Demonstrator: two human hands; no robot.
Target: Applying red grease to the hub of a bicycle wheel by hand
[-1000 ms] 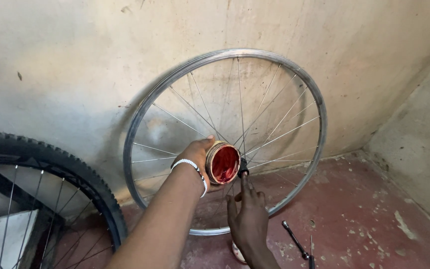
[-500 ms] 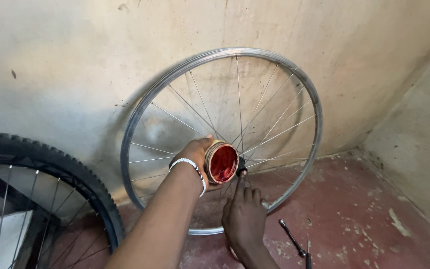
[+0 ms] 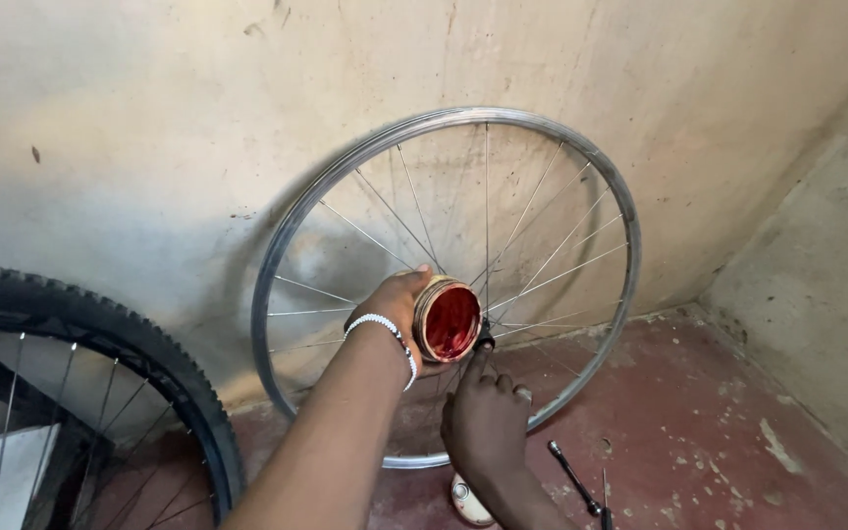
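Left hand (image 3: 397,306) grips round red-filled tin (image 3: 447,320); right hand (image 3: 486,420) fingertip touches hub (image 3: 486,341) of bare spoked metal rim (image 3: 277,255).

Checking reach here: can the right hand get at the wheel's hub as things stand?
Probably yes: the right hand already has a finger up at the hub, beside the red-filled tin in the left hand; nothing blocks it.

A knobby-tyred bicycle wheel (image 3: 80,393) stood at the left by the stained plaster wall (image 3: 149,118). On the red concrete floor (image 3: 699,432), a slim metal tool (image 3: 573,478) lay near a small round lid (image 3: 467,499).
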